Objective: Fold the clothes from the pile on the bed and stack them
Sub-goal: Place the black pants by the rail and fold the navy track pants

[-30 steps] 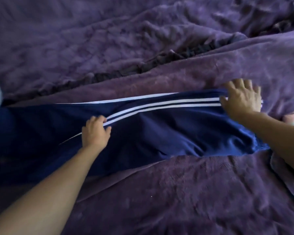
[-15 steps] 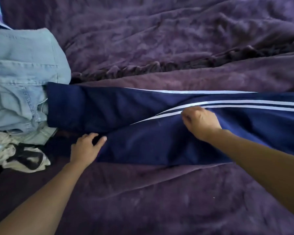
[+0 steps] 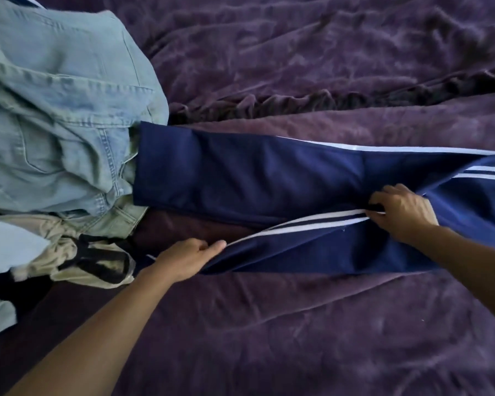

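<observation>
Apart, both hands point(image 3: 187, 260) point(image 3: 403, 214) on pants point(image 3: 269, 178)

Both forearms bare, extended forward. Left hand point(image 3: 187, 257) low, palm down, gripping the end of the trousers point(image 3: 269, 178). Right hand point(image 3: 403, 212) further out, knuckles up, fingers point(image 3: 382, 197) curled, pinching the same trousers.
</observation>
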`<state>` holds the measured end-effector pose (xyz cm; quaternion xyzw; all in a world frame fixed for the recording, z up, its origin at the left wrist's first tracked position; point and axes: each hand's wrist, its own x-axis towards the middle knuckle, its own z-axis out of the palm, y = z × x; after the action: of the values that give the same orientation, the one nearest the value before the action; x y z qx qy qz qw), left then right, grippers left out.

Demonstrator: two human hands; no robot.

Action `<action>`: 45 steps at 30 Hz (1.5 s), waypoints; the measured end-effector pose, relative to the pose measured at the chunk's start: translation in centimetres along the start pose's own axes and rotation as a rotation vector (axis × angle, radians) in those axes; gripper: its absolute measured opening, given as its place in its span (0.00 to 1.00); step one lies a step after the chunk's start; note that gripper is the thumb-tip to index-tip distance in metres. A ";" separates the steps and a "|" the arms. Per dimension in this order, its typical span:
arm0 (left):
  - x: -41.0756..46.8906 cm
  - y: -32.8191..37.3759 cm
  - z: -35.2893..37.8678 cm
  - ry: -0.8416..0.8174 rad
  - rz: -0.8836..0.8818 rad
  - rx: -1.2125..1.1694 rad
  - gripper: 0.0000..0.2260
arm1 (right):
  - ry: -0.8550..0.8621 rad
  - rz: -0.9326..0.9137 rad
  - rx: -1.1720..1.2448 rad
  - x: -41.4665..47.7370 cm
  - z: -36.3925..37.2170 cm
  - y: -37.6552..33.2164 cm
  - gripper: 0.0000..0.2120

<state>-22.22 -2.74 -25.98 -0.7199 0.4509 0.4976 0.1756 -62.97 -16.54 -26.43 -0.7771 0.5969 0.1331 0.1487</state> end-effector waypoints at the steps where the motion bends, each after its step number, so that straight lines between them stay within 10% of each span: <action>1: 0.0 0.0 0.4 0.029 0.017 0.007 0.31 | 0.045 0.005 0.022 -1.0 0.3 0.1 0.11; 8: -1.2 0.6 3.1 0.212 0.384 0.366 0.11 | 0.119 0.129 0.146 -2.9 1.0 0.4 0.10; 16: -2.8 0.4 -4.1 0.557 0.465 -0.050 0.03 | 0.218 0.229 0.367 1.4 -3.0 0.1 0.08; 24: -1.0 1.4 -1.6 0.352 0.306 0.324 0.23 | 0.139 0.310 0.398 6.0 -3.1 -0.5 0.08; 29: -0.3 0.8 -7.8 0.619 0.283 0.007 0.10 | 0.143 0.328 0.365 7.1 -3.1 -0.5 0.09; 36: 4.4 2.1 -20.0 0.849 0.072 0.140 0.13 | 0.144 0.372 0.270 9.2 -3.7 -2.2 0.13; 42: 6.1 0.9 -17.8 0.763 -0.030 0.076 0.30 | 0.402 -0.219 0.104 6.0 -2.2 -8.5 0.17; 45: 6.6 0.5 -17.4 0.754 -0.006 -0.149 0.33 | 0.136 -0.306 0.060 4.8 0.5 -13.0 0.26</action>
<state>-12.21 -18.35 -23.99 -0.8645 0.4442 0.2289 -0.0536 -49.18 -17.41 -27.80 -0.8614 0.4839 0.0379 0.1497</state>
